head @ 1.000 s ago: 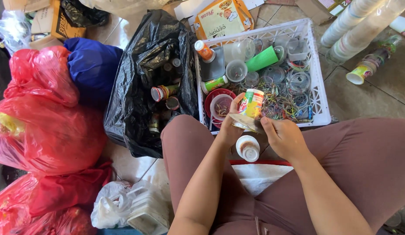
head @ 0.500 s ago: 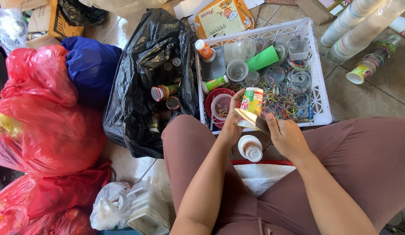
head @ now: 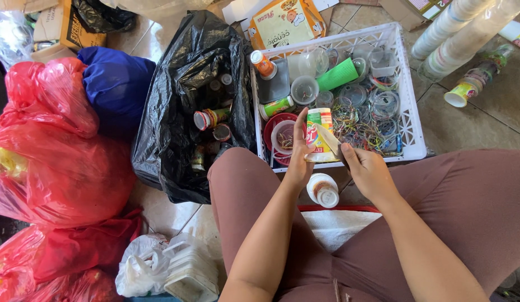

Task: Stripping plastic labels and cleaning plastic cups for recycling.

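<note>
Fingers (head: pixel 300 134) of the left hand (head: pixel 298 163) now grip the small bottle (head: pixel 318 134) above the white crate (head: pixel 412 126), while the right hand (head: pixel 367 172) pinches its label (head: pixel 331 140), peeled further off than a second ago.

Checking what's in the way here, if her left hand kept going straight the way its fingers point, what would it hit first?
The left hand, holding the small bottle, points up and away toward the white crate. Likely first is the clear cup inside it, though depth is hard to judge from above.
</note>
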